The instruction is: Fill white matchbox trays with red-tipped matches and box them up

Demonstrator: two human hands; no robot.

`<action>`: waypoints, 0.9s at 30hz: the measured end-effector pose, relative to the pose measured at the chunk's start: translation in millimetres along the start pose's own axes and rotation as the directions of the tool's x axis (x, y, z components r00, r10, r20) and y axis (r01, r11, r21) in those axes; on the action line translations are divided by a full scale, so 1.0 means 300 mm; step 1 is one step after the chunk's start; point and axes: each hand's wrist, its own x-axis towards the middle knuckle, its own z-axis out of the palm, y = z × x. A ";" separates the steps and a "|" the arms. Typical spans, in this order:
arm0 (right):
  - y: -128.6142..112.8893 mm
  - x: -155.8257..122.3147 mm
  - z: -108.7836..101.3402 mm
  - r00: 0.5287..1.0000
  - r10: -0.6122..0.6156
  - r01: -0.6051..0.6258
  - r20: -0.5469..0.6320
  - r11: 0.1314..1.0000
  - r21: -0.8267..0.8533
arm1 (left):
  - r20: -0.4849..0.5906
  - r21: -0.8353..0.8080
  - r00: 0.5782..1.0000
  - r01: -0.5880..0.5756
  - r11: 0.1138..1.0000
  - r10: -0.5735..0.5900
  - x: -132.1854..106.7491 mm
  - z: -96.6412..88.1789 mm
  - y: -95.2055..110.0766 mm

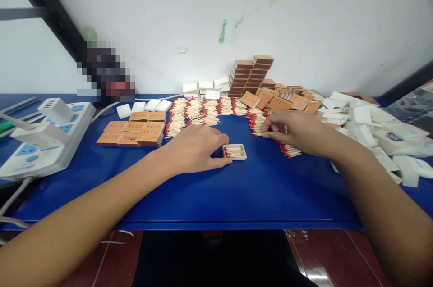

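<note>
A small white matchbox tray (239, 152) lies on the blue table with red-tipped matches in it. My left hand (194, 148) rests on the table and grips the tray's left end between thumb and fingers. Over the right-hand matches (256, 121), my right hand (287, 129) has its thumb and fingertips pinched together at the edge of the pile. How many matches are between them is hidden. More matches (289, 149) show beneath that hand. Behind the tray, rows of matches (209, 111) line the back of the table.
Orange matchboxes (135, 129) lie at the left, near a white power strip (64, 143) with plugs. Stacked matchboxes (250, 75) lean by the wall. White trays (199, 87) sit at the back, and loose white trays (361, 120) are heaped at the right. The table's front edge (216, 225) is close.
</note>
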 end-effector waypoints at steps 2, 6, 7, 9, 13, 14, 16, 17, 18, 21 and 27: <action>0.000 0.001 0.001 1.000 -0.007 0.007 0.001 1.000 -0.001 | -0.003 0.002 1.000 -0.004 1.000 0.004 0.000 0.000 -0.001; -0.002 -0.002 0.002 1.000 -0.008 0.008 0.016 1.000 -0.006 | -0.001 0.007 1.000 0.000 1.000 0.000 0.001 0.000 -0.001; -0.003 -0.002 0.002 1.000 -0.005 0.005 0.019 1.000 -0.004 | 0.000 0.006 1.000 -0.001 1.000 0.001 0.002 0.000 0.000; -0.006 -0.002 0.002 1.000 -0.002 0.002 0.019 1.000 0.003 | 0.003 0.002 1.000 -0.001 1.000 0.001 0.002 0.000 0.001; -0.009 0.001 0.004 1.000 -0.013 0.013 0.006 1.000 -0.003 | -0.001 0.008 1.000 -0.002 1.000 0.002 0.002 0.001 0.002; -0.009 0.002 0.005 1.000 -0.016 0.016 0.007 1.000 -0.008 | -0.005 0.011 1.000 -0.005 1.000 0.005 0.002 0.001 0.002; -0.009 0.002 0.006 1.000 -0.014 0.014 0.001 1.000 -0.014 | -0.008 0.013 1.000 -0.007 1.000 0.007 0.002 0.001 0.001; -0.009 0.002 0.006 1.000 -0.011 0.011 -0.003 1.000 -0.014 | -0.008 0.012 1.000 -0.006 1.000 0.006 0.002 0.001 0.001; -0.010 0.002 0.005 1.000 -0.007 0.007 -0.007 1.000 -0.013 | -0.004 0.011 1.000 -0.003 1.000 0.003 0.002 0.001 0.001; -0.013 0.003 0.004 1.000 0.000 0.000 0.006 1.000 -0.013 | 0.004 0.006 1.000 0.003 1.000 -0.003 0.003 0.000 0.000; -0.013 0.004 0.005 0.999 0.023 -0.022 0.037 1.000 -0.021 | 0.000 0.006 1.000 -0.001 1.000 0.001 0.001 -0.001 0.002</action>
